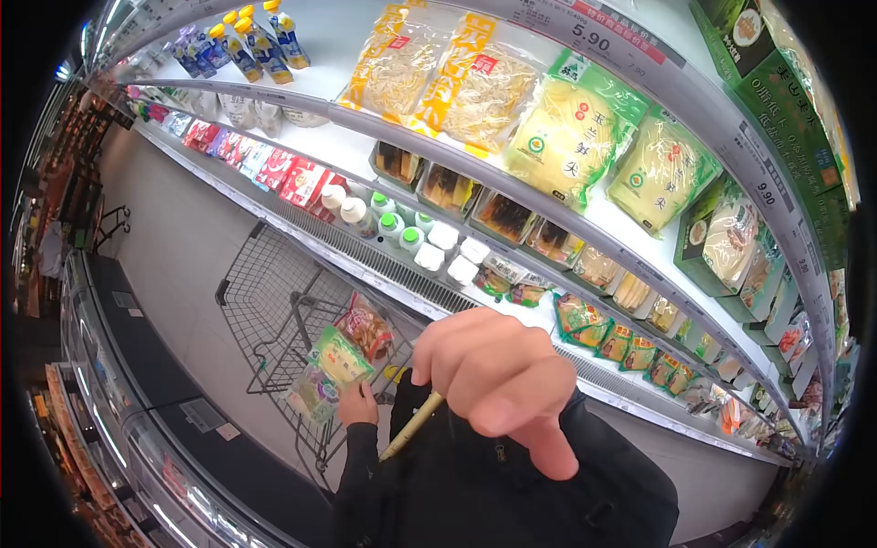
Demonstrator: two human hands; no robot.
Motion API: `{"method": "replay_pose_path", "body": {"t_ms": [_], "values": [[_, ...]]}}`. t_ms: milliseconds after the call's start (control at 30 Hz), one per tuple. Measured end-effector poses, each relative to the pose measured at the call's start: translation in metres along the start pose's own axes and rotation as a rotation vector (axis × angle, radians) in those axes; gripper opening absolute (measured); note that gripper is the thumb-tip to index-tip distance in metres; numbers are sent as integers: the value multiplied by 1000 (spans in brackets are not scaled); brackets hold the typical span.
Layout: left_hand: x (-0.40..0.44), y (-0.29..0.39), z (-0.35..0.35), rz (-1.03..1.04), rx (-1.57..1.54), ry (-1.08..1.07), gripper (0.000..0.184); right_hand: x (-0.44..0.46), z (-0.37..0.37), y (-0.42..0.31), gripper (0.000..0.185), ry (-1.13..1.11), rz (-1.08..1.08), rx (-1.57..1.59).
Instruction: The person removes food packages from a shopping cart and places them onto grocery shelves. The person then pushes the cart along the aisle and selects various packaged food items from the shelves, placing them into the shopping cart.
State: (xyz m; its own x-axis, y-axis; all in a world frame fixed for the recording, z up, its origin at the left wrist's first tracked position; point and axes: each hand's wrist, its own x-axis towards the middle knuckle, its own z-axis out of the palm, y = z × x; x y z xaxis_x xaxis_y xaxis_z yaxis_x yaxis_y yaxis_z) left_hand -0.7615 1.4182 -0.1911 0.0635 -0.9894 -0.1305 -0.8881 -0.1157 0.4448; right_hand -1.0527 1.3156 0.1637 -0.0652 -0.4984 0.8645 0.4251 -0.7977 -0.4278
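Note:
My left hand (359, 405) is at the lower centre-left, its fingers closed on the lower edge of a green-and-yellow food package (340, 356) over a wire shopping cart (251, 315). Beside that package are a red clear-wrapped package (367, 329) and a green-and-purple one (313, 395). Close to the camera, my right hand (498, 374) has its fingers curled in and its thumb pointing down; no object shows in it. A thin yellowish strip (413, 427) runs just below its left side, across my dark clothing.
A refrigerated shelf unit (548, 196) curves across the view, with bagged noodles (484, 87), green-and-yellow packages (571, 137), trays and white bottles (354, 215). A long dark-edged case (137, 329) stands on the left. Grey floor (169, 210) lies between them.

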Motion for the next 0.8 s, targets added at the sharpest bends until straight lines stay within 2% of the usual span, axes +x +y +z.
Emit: {"method": "replay_pose_path", "body": {"t_ms": [67, 100, 133, 167, 233, 267, 433, 567, 667, 733, 767, 800], "values": [[4, 2, -4, 22, 80, 20, 28, 13, -1, -30, 47, -84, 4, 77], [4, 1, -6, 2, 104, 14, 28, 18, 5, -27, 70, -39, -202, 144], [6, 2, -5, 5, 124, 25, 28, 14, 3, -40, 39, -110, -138, 109], [5, 2, -6, 9, 141, 33, 28, 16, 1, -43, 38, -157, -162, 146], [6, -1, -5, 24, 145, 48, 28, 22, 28, -46, 31, 28, -255, 118], [6, -1, -5, 50, 134, 77, 28, 24, 32, -42, 30, 43, -290, 106], [14, -8, -5, 50, 142, 105, 28, 31, 37, -30, 24, -2, -396, 126], [20, -15, -4, 49, 142, 123, 27, 33, 39, -24, 21, -33, -403, 164], [25, -10, -13, 34, 139, 98, 26, 19, 22, -4, 46, -117, -83, 219], [28, -14, -11, 52, 108, 114, 26, -8, 9, 31, 76, -147, 144, 157], [30, -16, -10, 74, 90, 108, 26, -35, 2, 46, 77, -116, 474, 45], [31, -14, -14, 54, 98, 73, 26, -45, -4, 71, 63, -145, 619, 8]]}}
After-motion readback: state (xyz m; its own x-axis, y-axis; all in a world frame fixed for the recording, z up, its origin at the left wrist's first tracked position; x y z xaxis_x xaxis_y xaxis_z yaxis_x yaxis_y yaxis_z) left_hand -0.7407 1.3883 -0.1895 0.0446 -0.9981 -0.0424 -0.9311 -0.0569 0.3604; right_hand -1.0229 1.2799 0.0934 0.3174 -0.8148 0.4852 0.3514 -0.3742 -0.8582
